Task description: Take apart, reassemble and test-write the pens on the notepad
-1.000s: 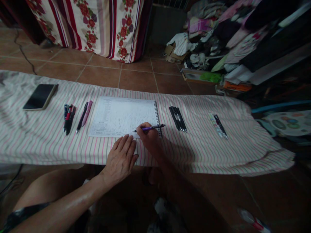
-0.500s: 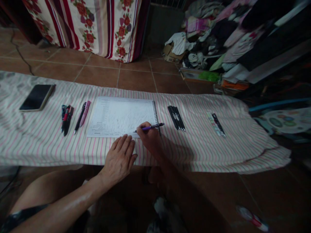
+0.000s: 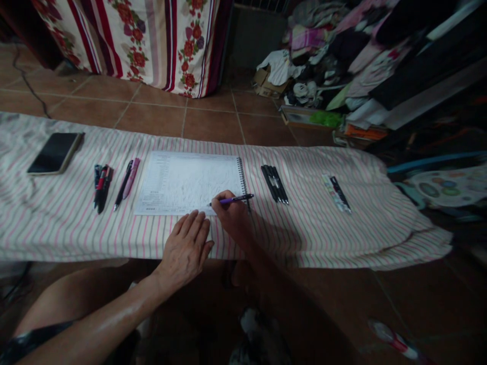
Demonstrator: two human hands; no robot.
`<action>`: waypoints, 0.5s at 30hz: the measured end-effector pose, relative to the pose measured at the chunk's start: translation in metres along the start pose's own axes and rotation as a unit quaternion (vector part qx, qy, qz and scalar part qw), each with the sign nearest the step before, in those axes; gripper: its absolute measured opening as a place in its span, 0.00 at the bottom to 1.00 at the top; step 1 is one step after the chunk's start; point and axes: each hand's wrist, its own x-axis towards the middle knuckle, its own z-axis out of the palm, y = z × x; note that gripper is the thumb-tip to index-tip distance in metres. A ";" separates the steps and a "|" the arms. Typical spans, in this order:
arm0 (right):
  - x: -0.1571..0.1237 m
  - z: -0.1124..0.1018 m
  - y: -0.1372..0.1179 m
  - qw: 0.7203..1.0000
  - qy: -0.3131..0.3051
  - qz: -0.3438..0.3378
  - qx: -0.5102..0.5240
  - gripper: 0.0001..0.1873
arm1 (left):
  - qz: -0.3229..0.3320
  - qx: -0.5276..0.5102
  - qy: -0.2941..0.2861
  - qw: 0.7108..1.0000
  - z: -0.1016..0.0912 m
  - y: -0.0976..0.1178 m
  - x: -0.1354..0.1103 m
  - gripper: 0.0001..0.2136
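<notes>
A white spiral-bound notebook [image 3: 190,177] lies on the striped cloth [image 3: 342,233], its coil on the right side. My right hand [image 3: 231,212] is closed around a purple pen [image 3: 230,200], whose tip points left at the lower part of the page. Whether the tip touches the paper I cannot tell. Flat at the page's bottom edge rests my left hand [image 3: 187,242], fingers stretched out and holding nothing. Fine marks cover the page, too faint to read.
Left of the notebook lie a pink pen [image 3: 131,178], a black pen [image 3: 123,186], a few more pens [image 3: 101,188] and a phone [image 3: 56,153]. On the right are several black pens [image 3: 274,184] and a narrow packet [image 3: 336,193]. Heaped clothes [image 3: 315,56] fill the back right.
The whole view has shifted very slightly. My right hand and the purple pen sit a touch further left; my left hand stays at the page's bottom edge.
</notes>
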 end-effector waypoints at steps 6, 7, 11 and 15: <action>0.001 0.002 0.002 1.000 -0.001 0.004 -0.021 0.10 | -0.001 0.003 -0.004 1.000 0.000 0.000 0.000 0.19; 0.001 0.002 0.002 1.000 -0.003 0.000 -0.022 0.10 | -0.001 0.004 -0.003 1.000 0.000 0.000 0.000 0.19; 0.001 0.001 0.001 0.999 -0.014 0.003 -0.037 0.09 | -0.002 0.001 0.000 1.000 0.001 0.000 0.000 0.19; 0.000 0.000 -0.001 0.999 -0.017 0.006 -0.034 0.09 | -0.001 -0.001 0.002 1.000 0.001 0.000 -0.001 0.19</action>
